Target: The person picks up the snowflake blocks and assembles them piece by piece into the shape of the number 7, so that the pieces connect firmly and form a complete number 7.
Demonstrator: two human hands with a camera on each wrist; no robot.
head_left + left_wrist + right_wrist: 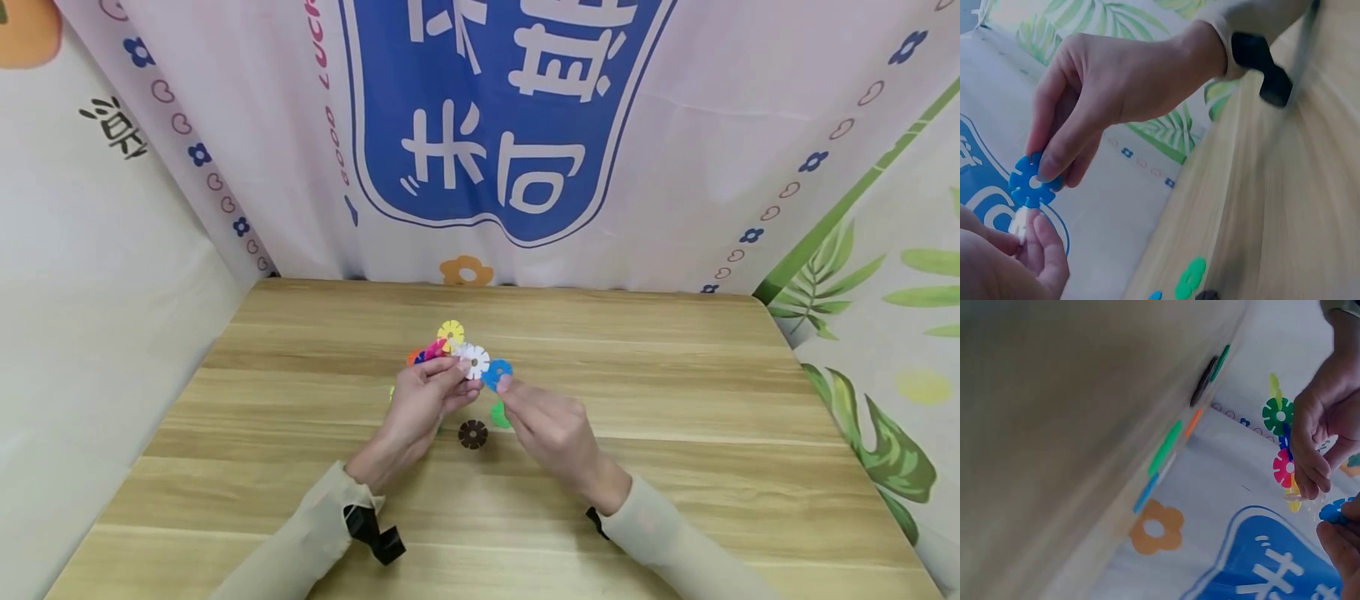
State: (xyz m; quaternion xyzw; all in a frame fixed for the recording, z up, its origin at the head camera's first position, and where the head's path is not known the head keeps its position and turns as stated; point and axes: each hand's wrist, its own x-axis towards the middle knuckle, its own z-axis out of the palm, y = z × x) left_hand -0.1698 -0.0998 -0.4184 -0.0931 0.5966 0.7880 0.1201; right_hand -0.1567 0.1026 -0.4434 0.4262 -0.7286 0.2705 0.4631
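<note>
My left hand (423, 396) pinches a white notched snowflake disc (477, 362) between thumb and fingers. A chain of joined discs runs from it: in the right wrist view I see a pink disc (1284, 467), a green disc (1279, 417) and a yellow-green one (1274, 387), with dark blue and yellow ones between. In my right hand (551, 423), thumb and fingertips grip a blue disc (1034, 181) by its edge. The blue disc's rim meets the white disc in the left wrist view; whether their slots interlock I cannot tell. My left fingers partly hide the chain.
On the wooden table (675, 492) below my hands lie a brown disc (472, 434) and a bright green disc (500, 415). An orange disc (1194, 422) and a blue disc (1146, 494) lie flat there too. A printed curtain (300, 242) hangs behind the table's far edge.
</note>
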